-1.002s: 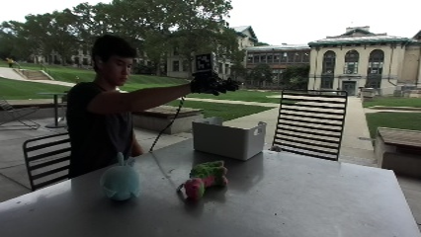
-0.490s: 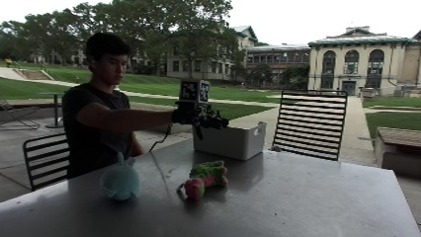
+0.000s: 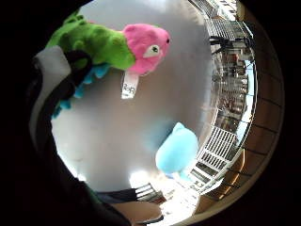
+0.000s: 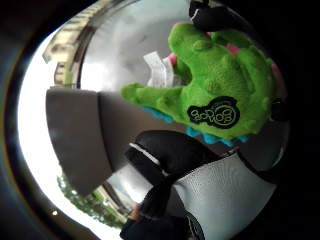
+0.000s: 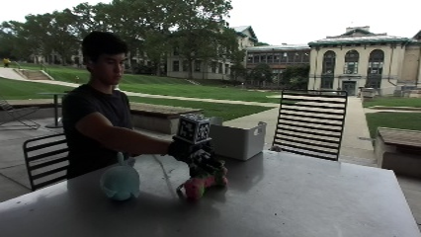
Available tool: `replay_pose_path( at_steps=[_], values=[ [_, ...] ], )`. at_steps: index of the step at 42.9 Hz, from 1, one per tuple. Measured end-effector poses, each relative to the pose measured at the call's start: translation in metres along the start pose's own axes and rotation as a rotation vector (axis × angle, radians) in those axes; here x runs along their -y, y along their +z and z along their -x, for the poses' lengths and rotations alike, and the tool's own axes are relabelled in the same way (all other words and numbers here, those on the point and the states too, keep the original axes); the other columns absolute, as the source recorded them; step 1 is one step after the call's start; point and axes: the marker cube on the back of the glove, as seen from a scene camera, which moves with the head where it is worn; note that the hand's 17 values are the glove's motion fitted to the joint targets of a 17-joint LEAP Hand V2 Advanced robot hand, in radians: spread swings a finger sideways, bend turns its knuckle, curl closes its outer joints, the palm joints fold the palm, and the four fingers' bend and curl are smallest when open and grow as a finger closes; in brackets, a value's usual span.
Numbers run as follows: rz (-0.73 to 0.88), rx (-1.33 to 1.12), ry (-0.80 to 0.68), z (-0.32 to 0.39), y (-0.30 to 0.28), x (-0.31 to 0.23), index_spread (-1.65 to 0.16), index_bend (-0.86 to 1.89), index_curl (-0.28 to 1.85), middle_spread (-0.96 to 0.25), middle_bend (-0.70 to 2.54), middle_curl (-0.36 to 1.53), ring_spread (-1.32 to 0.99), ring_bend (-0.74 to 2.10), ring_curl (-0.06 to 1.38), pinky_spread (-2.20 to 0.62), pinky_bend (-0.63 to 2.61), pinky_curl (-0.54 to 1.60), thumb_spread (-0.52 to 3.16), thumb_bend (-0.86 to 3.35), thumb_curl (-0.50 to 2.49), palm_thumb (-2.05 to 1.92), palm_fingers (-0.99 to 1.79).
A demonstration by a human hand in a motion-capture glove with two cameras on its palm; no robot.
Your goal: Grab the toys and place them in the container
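A green plush toy with a pink head lies on the grey table near its middle. My gloved right hand is down on top of it, fingers curled round its green body. In the thumb side palm view the green toy sits close to the palm, with the thumb beside it. The little finger side view shows the same toy under a gloved finger. A light blue plush toy stands on the table to the person's side. The white container stands behind the hand at the table's far edge.
A black slatted chair stands behind the table past the container, and another chair is beside the seated person. The blue toy lies a hand's width or more from the green one. Bare tabletop stretches toward the camera.
The hand has come down from high over the container to the green and pink toy on the table and has closed round it. Both toys lie where they were.
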Motion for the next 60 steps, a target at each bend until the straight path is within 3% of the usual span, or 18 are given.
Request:
replay_pose_path(
  at_steps=[10,16,20,25,29,39,43,48,55,60],
  values=[
    [0.051,0.043,0.039,-0.007,0.038,0.010,-0.35,0.82,0.47,-0.02,0.06,0.07,-0.13,0.69,0.27,-0.39,1.66,0.39,1.13,0.07,0.31,0.21,0.39],
    [0.035,0.093,0.050,-0.004,0.040,0.011,-0.27,0.87,0.51,-0.03,0.18,0.09,-0.22,0.84,0.32,-0.35,1.44,0.33,1.23,0.16,0.34,0.36,0.69],
    [0.038,0.117,0.052,-0.002,0.035,0.008,-0.20,1.09,0.56,-0.09,0.35,0.15,-0.28,0.77,0.30,-0.28,1.19,0.27,1.30,0.27,0.39,0.55,1.02],
    [0.002,0.145,0.079,-0.008,0.029,0.004,-0.12,1.19,0.63,-0.16,0.45,0.20,-0.34,0.77,0.33,-0.25,1.02,0.26,1.34,0.37,0.43,0.71,1.15],
    [-0.014,0.106,0.101,-0.015,0.025,0.001,-0.10,1.14,0.66,-0.19,0.74,0.31,-0.35,1.00,0.41,-0.17,0.82,0.23,1.38,0.48,0.50,0.87,1.39],
    [-0.068,0.037,0.162,-0.019,-0.023,-0.006,-0.09,1.07,0.72,-0.18,1.05,0.42,-0.33,1.18,0.47,-0.08,0.73,0.25,1.55,0.67,0.60,1.04,1.28],
    [-0.129,0.047,0.170,-0.014,-0.064,-0.012,-0.11,0.90,0.74,-0.25,1.02,0.43,-0.37,1.20,0.48,-0.08,0.88,0.29,1.24,0.39,0.60,0.77,1.01],
    [-0.235,0.077,0.144,0.002,-0.126,-0.023,-0.14,0.79,0.78,-0.30,0.97,0.43,-0.40,1.18,0.49,-0.08,0.98,0.34,1.06,0.28,0.64,0.68,0.88],
    [-0.320,0.132,0.090,0.029,-0.188,-0.032,-0.17,0.68,0.83,-0.35,0.94,0.44,-0.43,1.17,0.48,-0.08,1.05,0.36,0.90,0.22,0.69,0.67,0.84],
    [-0.375,0.133,0.017,0.090,-0.226,-0.057,-0.19,0.63,0.88,-0.37,0.93,0.44,-0.44,1.18,0.47,-0.08,1.07,0.36,0.83,0.19,0.73,0.68,0.84]
  ],
)
